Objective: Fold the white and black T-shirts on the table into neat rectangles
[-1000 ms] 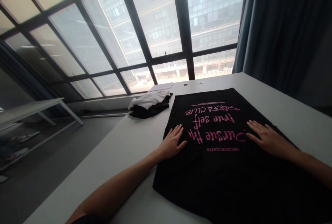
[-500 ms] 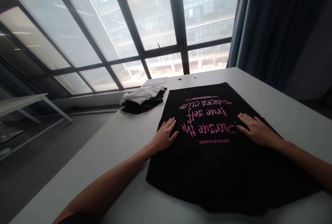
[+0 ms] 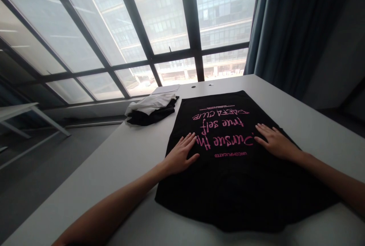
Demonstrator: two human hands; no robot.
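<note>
A black T-shirt point(image 3: 234, 185) with pink lettering lies spread flat on a white table point(image 3: 137, 151). My left hand point(image 3: 180, 155) rests palm down on the shirt's left edge, fingers stretched out and slightly apart. On the right side of the print my right hand point(image 3: 274, 142) also lies flat, fingers extended. Neither hand grips the cloth.
A small pile of folded white and black clothes point(image 3: 151, 108) sits at the table's far left. Large windows point(image 3: 159, 21) stand behind the table and a dark curtain point(image 3: 288, 29) hangs at the right. Another table point(image 3: 17, 111) stands to the left across the floor.
The view has shifted a little, so the shirt and hands sit lower left in frame. Both hands stay flat on the shirt in about the same places.
</note>
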